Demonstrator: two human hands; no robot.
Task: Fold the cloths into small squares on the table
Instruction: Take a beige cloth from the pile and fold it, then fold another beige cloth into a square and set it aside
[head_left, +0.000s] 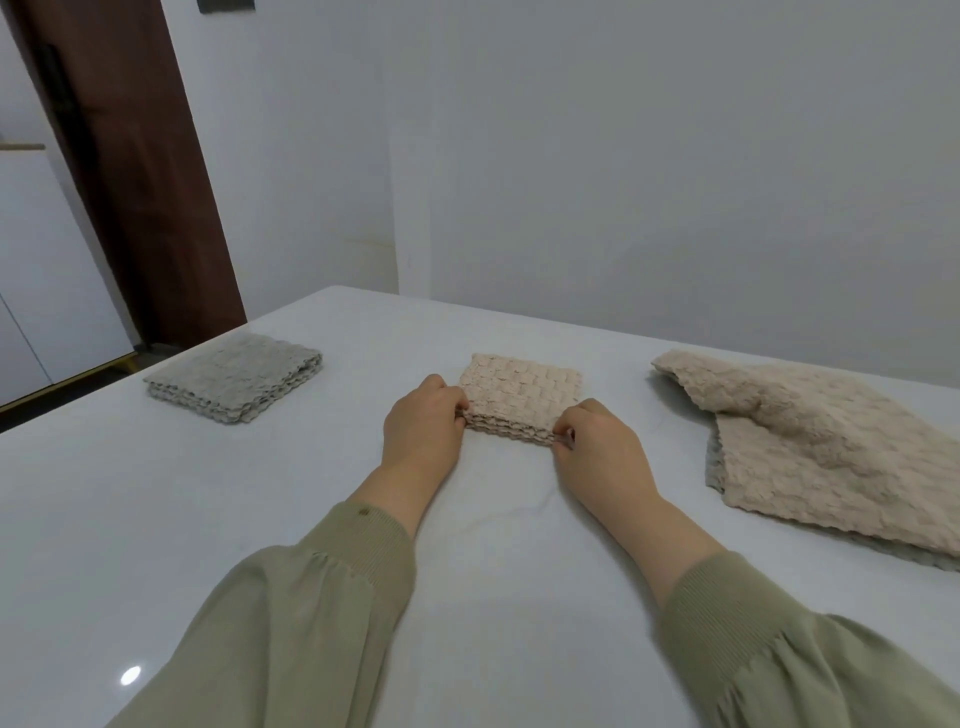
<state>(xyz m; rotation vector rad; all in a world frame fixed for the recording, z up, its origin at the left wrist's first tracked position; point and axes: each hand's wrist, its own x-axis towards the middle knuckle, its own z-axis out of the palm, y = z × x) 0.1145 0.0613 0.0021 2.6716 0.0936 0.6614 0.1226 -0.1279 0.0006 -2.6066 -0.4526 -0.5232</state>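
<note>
Head view: we are pinching the folded beige cloth (519, 389) on the table (260, 493), left hand (423, 428) grip and right hand (597, 457) grip both clamped on its near corners.

A beige folded cloth (519, 392) lay as a small layered square in the middle of the white tabletop (156, 519). The left hand (423, 423) gripped its near corner at 7 o'clock, fingers curled against the stacked edges. The right hand (597, 452) pinched the near corner at 5 o'clock. Both forearms came from 6 o'clock in olive-green sleeves (322, 623). At 9 o'clock from that square, well apart, sat a grey folded cloth (234, 376), also a layered square. At 3 o'clock, well apart, a larger beige cloth (831, 457) lay loose and rumpled, one corner turned over. A brown door (130, 156) stood at 10 o'clock beyond the tabletop, beside a pale wall (571, 156).
</note>
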